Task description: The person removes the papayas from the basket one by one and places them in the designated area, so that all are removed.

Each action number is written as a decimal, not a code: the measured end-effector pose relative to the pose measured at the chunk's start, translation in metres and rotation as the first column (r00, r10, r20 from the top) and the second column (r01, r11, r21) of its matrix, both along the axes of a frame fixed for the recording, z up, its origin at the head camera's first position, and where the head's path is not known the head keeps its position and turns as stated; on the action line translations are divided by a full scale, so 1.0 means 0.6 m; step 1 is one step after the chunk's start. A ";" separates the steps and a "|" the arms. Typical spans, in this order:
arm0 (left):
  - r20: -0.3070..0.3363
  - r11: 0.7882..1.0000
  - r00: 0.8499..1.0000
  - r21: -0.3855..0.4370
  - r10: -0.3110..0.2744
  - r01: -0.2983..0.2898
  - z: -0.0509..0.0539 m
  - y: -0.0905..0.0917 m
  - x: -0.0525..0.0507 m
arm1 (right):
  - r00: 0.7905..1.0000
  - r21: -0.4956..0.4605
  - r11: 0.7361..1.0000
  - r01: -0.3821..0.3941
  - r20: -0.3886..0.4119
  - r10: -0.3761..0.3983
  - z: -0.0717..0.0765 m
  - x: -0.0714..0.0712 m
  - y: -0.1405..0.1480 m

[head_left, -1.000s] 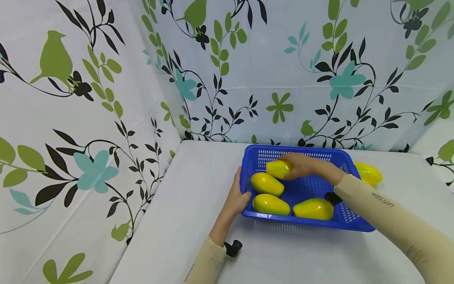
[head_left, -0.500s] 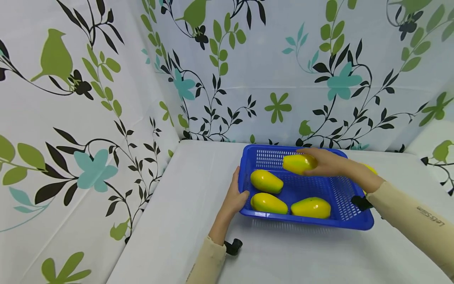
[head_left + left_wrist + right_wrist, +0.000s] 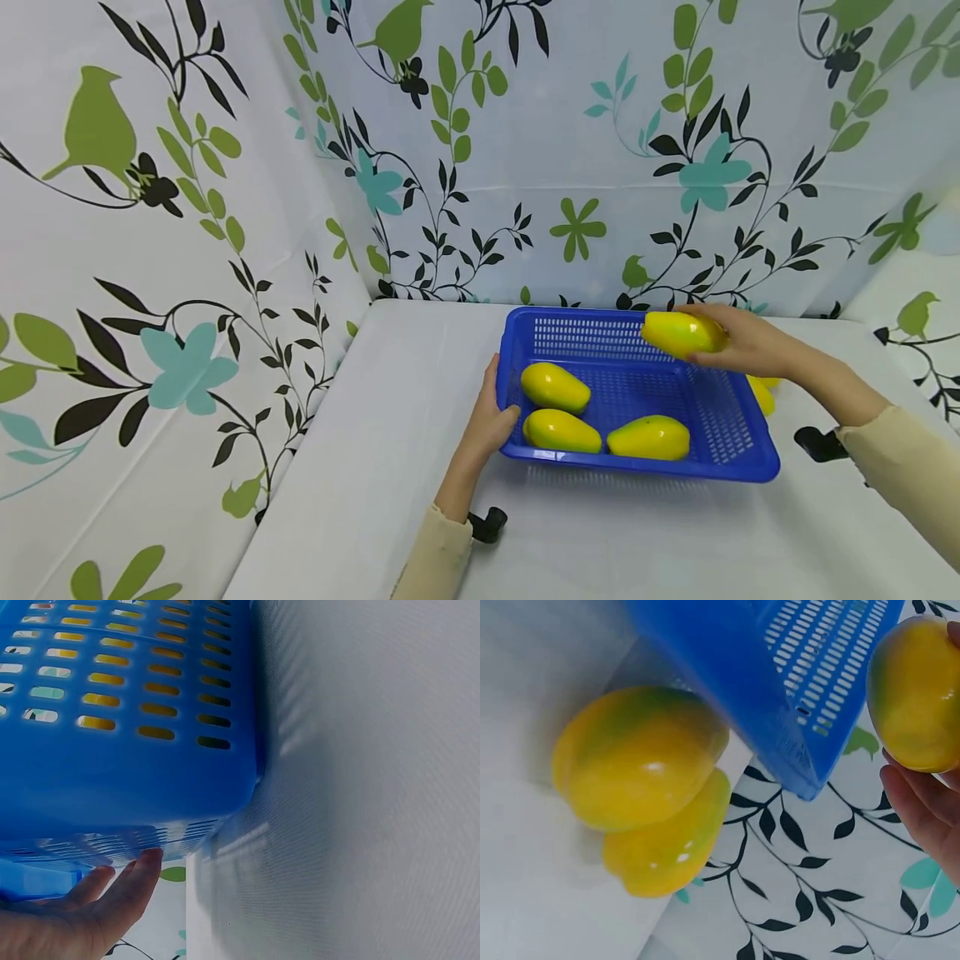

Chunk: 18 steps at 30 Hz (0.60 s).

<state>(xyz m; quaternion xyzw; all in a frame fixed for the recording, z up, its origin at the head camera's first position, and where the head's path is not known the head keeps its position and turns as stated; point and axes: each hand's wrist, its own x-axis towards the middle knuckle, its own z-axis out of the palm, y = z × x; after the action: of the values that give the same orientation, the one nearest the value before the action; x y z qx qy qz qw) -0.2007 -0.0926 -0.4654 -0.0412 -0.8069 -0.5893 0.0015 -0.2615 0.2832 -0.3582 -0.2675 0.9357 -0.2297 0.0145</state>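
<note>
A blue plastic basket [image 3: 637,468] with slotted walls stands on the white table. Three yellow-green papayas lie inside: an upper-left papaya [image 3: 555,387], a lower-left papaya [image 3: 562,431] and a front papaya [image 3: 648,438]. My left hand [image 3: 487,421] holds the basket's left side, thumb at the rim; the left wrist view shows its fingers [image 3: 127,889] against the slotted wall. Over the basket's back right rim, my right hand [image 3: 738,340] grips another papaya [image 3: 684,334], raised clear of the basket floor. The right wrist view shows this held papaya [image 3: 919,694] at its right edge.
Outside the basket's right wall, two more papayas lie touching on the table: a larger-looking papaya [image 3: 641,757] and one partly behind it, a second papaya [image 3: 671,844]. A white patterned cloth [image 3: 465,167] hangs behind and left of the table [image 3: 420,367].
My right hand has lifted the papaya from the basket's back left part and carried it right, to the back right rim. The left hand keeps its hold on the basket.
</note>
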 end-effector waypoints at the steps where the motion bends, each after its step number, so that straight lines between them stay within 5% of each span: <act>1: -0.003 1.000 1.000 0.002 0.001 -0.001 0.001 -0.001 0.001 | 1.000 0.003 1.000 0.009 -0.004 -0.009 0.001 0.002 0.004; 18: -0.007 1.000 1.000 0.001 -0.001 0.001 -0.002 -0.003 0.000 | 0.979 0.021 0.979 0.202 0.038 -0.203 -0.011 -0.004 0.099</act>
<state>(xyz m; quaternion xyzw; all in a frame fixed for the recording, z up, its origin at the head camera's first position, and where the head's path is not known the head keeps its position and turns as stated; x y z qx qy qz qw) -0.2004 -0.0942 -0.4668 -0.0437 -0.8065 -0.5896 0.0038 -0.2636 0.3427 -0.3648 -0.1662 0.9594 -0.2275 0.0120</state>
